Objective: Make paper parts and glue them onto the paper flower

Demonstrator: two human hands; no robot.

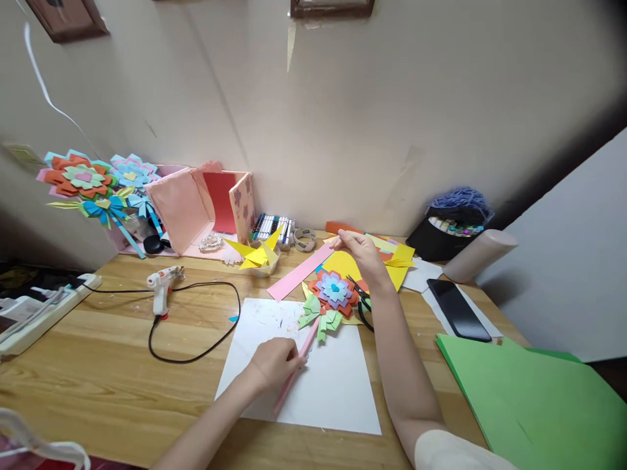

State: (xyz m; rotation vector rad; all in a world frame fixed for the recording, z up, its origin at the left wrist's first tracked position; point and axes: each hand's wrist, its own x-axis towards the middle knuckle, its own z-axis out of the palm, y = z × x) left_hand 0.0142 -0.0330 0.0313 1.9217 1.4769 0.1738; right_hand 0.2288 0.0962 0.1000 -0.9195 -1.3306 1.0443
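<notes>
My left hand is closed around the pink stem of a paper flower. The flower's layered head is orange, lilac and light blue with a small heart in its middle. A light green paper bow sits where the stem meets the head. Beneath lies a white sheet with glue and colour specks. My right hand is raised beyond the flower, thumb and fingers pinched together. Its fingertips overlap the far end of a pink paper strip; whether they grip it I cannot tell. Black scissors lie partly behind my right forearm.
A glue gun with a looped black cord rests at left, near a power strip. Finished paper flowers, a pink box and a bowl of yellow paper stand behind. Right: phone, green sheets, marker holder.
</notes>
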